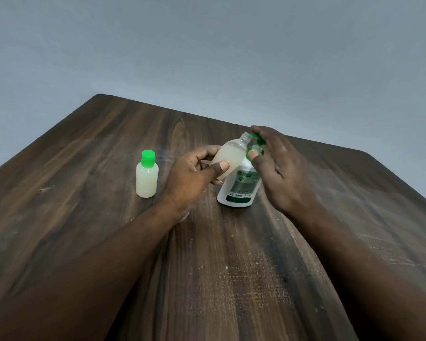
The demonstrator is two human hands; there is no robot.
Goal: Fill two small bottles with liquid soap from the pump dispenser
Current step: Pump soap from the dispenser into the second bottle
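Milky translucent plastic, head view. Left hand (pixel 192 173) grips the uncapped small bottle (pixel 229 156), tilted so its threaded mouth meets the green pump head (pixel 255 136) of the white pump dispenser (pixel 241 190), right of centre. Right hand (pixel 280 168) lies with straight fingers over that head, apparently pressing, not clasping. Bottle looks mostly full. Second small bottle (pixel 147 178), filled and green-capped, stands apart at left on the dark wood-grain table (pixel 108 143).

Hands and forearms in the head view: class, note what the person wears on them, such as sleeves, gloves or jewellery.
Nothing is worn. The left hand and right hand are bare: no gloves, no rings that show. The left forearm and right forearm are bare to the picture's edge: no sleeve, watch or bracelet. The nails that show are short and unpainted.
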